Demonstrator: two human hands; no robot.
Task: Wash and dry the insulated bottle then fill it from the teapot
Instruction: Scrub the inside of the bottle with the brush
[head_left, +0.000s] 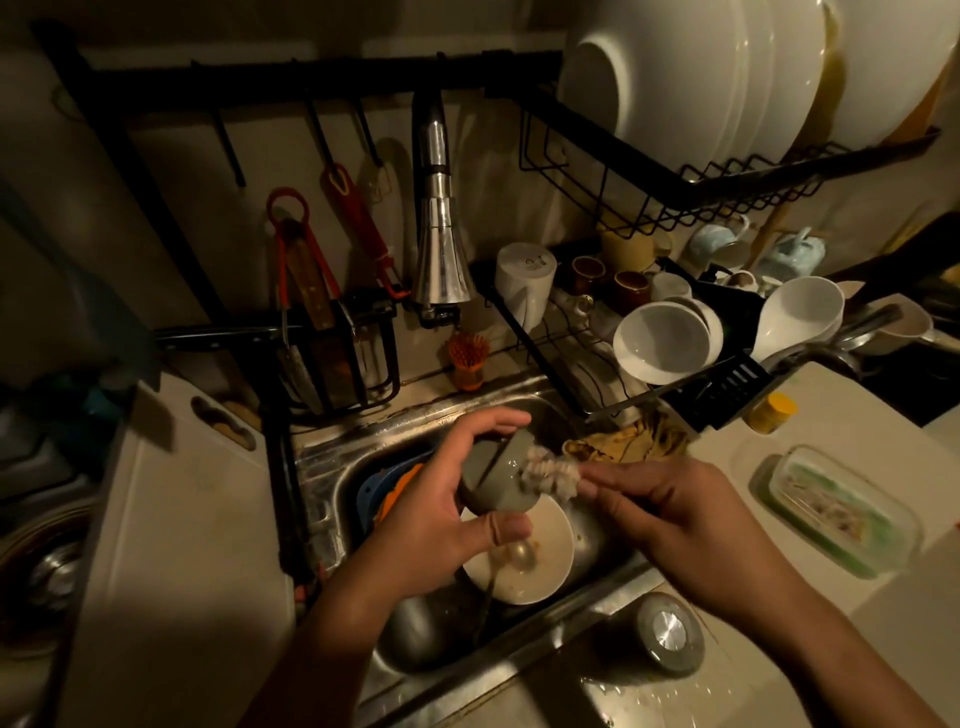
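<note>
**Bottle held over sink, brush at its mouth**

The insulated bottle (493, 486), grey, is held on its side above the sink (332, 457), mouth turned to the R. It is wrapped by the L-hand grip (431, 519). Fingers are curled over the top and the thumb is underneath, so the grip is closed round the body. A foamy white brush (550, 475) is seen right at the bottle's mouth, bristles against the rim; how far it reaches in cannot be told. The brush's other end is pinched in the R-hand grip (670, 514), fingers closed on it, just R of the bottle and above the sink's R side.

Inside the sink, directly under the bottle, a white bowl (545, 535) is seen w/ a spoon (517, 553) lying in it. A grey lid (670, 636) w/ a shiny metal centre is stood on the wet ledge at the sink's near-R corner, well apart from the bottle. A crumpled cloth (618, 441) is draped at the sink's far-R edge.

A chrome tap (441, 249) is mounted behind the sink, nozzle pointing down. A black rack (519, 322) w/ white bowls (660, 340) & cups is set behind-R of the sink. Large white plates (727, 78) are stacked higher up. On the worktop (841, 405) R of the sink, a lidded plastic box (836, 512) & a yellow-capped jar (774, 413) are placed. Lighting is dim.
</note>
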